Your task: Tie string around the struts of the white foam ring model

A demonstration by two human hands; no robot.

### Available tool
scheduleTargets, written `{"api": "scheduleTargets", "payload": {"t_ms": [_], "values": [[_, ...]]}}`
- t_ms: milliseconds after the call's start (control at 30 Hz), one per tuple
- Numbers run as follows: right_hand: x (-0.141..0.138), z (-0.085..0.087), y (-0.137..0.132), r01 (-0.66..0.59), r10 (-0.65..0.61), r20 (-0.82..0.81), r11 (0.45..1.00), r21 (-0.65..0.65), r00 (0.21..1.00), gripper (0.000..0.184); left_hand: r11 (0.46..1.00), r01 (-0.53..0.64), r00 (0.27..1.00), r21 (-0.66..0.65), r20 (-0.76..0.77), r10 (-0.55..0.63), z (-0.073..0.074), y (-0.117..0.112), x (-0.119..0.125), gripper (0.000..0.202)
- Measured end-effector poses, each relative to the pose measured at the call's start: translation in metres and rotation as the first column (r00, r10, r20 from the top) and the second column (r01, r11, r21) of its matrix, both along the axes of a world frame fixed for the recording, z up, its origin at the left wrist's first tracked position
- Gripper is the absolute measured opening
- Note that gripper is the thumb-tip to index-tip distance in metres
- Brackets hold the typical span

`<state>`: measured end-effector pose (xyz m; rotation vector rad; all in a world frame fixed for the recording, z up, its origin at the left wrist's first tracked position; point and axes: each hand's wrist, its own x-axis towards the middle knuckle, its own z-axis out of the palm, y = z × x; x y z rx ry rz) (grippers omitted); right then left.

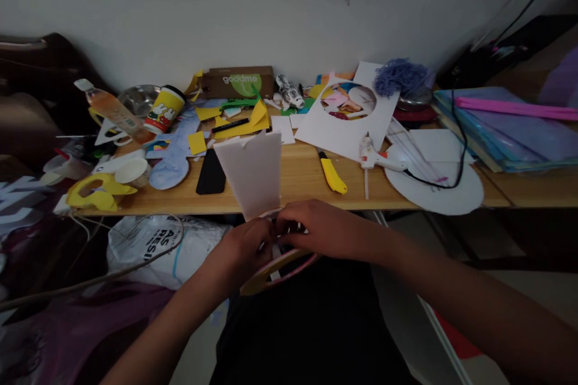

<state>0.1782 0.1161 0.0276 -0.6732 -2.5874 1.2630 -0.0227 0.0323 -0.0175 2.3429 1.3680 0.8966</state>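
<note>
Your left hand [248, 246]: gripping yellow-rimmed round card ring [256, 283], in front of light-brown wooden table [300, 174] | your right hand [304, 225]: fingers curled over ring, cannot tell if pinching | white rectangular panel [253, 174]: rising on ring's table side

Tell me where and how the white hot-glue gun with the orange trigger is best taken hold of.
Probably by its white handle, the right hand coming from above and the right: the handle lies sideways, pointing right, while the dark nozzle faces the pale grey wall. Gripping short of the handle's end should avoid the black cord leaving it.
</note>
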Motion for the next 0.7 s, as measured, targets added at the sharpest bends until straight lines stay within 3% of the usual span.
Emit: {"api": "scheduleTargets", "payload": {"t_ms": [100,200,333,467,700], "values": [[0.0,-0.002,0.003,-0.03,0.03,0.0,0.999,-0.031,1.0,0.012,0.998,-0.011,1.0,-0.062,-0.023,0.01,0.007,0.001,0.003,0.017],[-0.001,-0.002,0.004,-0.024,0.024,-0.004,0.999,-0.048,1.0,0.015,0.967,-0.102,0.995,-0.233,-0.006,0.104,0.022,0.003,0.005,0.015],[-0.001,0.0,0.003,-0.036,0.036,-0.004,0.999,0.012,0.999,0.014,0.823,-0.196,0.979,-0.533,-0.064,0.192,0.053,0.007,0.007,0.014],[0.0,0.001,0.011,-0.149,0.155,-0.044,0.983,0.109,0.987,0.013,0.726,-0.26,0.966,-0.637,-0.178,0.19,0.075,0.013,0.011,0.013],[-0.003,-0.009,0.024,-0.358,0.377,-0.177,0.925,0.129,0.909,0.014,0.673,-0.296,0.954,-0.678,-0.244,0.175,0.073,0.021,0.01,0.023]]}}
